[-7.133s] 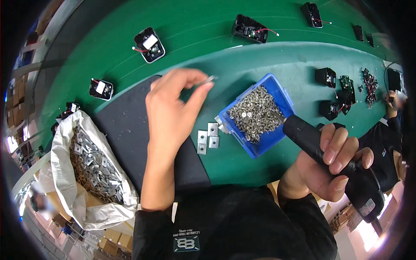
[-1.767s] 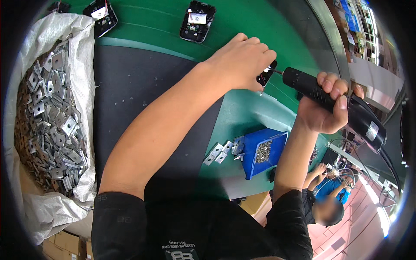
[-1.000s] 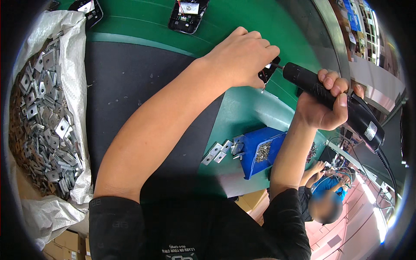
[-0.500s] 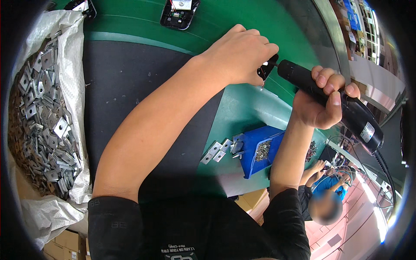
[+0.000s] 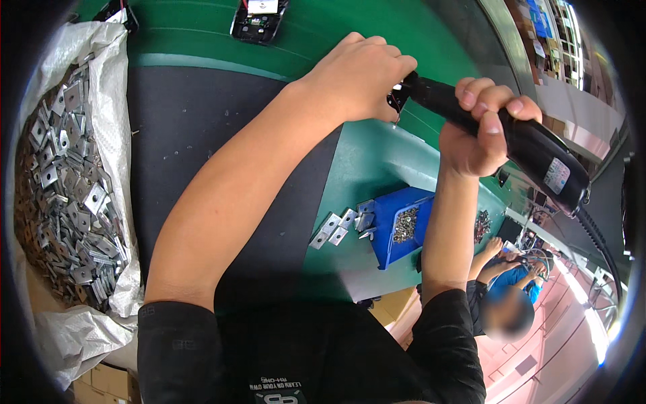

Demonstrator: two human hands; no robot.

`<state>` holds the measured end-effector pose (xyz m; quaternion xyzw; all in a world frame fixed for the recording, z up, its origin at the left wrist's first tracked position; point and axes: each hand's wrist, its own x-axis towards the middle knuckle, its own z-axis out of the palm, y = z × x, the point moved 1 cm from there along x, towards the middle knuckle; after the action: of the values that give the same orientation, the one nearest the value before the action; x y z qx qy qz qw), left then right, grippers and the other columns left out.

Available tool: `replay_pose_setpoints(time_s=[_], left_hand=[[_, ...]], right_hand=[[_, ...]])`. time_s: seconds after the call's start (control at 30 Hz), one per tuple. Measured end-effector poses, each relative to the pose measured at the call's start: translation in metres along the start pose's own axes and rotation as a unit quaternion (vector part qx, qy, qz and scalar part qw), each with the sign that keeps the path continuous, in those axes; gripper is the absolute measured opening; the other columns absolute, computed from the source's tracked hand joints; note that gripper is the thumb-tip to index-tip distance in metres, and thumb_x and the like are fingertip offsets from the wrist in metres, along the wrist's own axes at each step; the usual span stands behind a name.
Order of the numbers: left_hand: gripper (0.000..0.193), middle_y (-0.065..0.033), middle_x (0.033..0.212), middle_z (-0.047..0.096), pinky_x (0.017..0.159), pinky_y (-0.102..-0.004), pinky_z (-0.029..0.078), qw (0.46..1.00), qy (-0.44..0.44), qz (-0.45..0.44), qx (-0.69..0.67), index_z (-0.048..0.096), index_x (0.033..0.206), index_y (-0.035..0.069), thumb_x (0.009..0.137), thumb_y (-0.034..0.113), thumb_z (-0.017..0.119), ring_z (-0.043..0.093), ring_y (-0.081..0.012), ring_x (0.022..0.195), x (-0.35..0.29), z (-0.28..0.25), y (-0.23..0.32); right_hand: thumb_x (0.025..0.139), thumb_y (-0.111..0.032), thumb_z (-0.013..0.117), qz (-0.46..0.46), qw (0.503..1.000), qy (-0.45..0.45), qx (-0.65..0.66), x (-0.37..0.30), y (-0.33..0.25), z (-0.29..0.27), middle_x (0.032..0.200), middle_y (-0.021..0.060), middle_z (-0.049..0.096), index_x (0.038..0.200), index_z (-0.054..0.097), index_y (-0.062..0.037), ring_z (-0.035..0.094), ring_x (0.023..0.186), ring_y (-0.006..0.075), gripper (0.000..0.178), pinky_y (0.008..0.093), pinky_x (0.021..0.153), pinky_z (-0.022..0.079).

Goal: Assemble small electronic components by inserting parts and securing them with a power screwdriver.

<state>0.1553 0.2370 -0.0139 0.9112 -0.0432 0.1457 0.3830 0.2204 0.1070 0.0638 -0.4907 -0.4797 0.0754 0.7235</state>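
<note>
My left hand (image 5: 360, 77) is closed on a small black housing (image 5: 398, 99), which it mostly hides; a bit of bright metal shows on the part. In my right hand (image 5: 481, 124) is a black electric screwdriver (image 5: 548, 151), fingers wrapped round its body, a coiled cable trailing from its rear. The screwdriver's front end meets the housing just beside my left fingertips; the bit itself is hidden. Beyond my left hand, an open black housing (image 5: 259, 27) with a metal plate and a red wire lies on the green surface.
At the left, a white woven sack (image 5: 118, 161) holds many square metal plates (image 5: 70, 195) with holes. A blue bin (image 5: 383, 232) of small screws stands between my arms, several metal plates (image 5: 330, 229) beside it. A co-worker (image 5: 508, 313) sits at the lower right.
Both hands have shifted a little left and up, and the screwdriver has closed the gap to the housing in my left hand. The open housing beyond has moved slightly left.
</note>
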Motion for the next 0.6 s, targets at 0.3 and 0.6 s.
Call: replay_pose_setpoints(time_s=[0.3,0.6], left_hand=[[0.075,-0.0131,0.123,0.058,0.097,-0.0433,0.04,0.999,0.05,0.007,-0.001,0.049,0.133,0.012,0.065,0.024,0.078,0.052,-0.0327,0.113,-0.003,-0.002,-0.018],[0.09,-0.0303,0.145,0.028,0.111,-0.0478,0.024,0.999,-0.049,-0.006,0.004,0.023,0.148,0.012,0.07,0.013,0.068,0.027,-0.0441,0.135,-0.003,-0.045,0.022]], right_hand=[[0.078,-0.02,0.062,-0.084,0.989,0.111,-0.049,-0.021,-0.14,0.006,0.082,-0.0026,0.055,0.12,0.053,-0.0187,0.049,0.077,0.0128,0.043,0.0296,0.075,0.034],[0.081,-0.013,0.058,-0.003,0.937,0.341,-0.078,-0.13,-0.144,0.018,0.075,0.0023,0.049,0.123,0.046,-0.0104,0.046,0.071,0.0173,0.044,0.0316,0.068,0.039]])
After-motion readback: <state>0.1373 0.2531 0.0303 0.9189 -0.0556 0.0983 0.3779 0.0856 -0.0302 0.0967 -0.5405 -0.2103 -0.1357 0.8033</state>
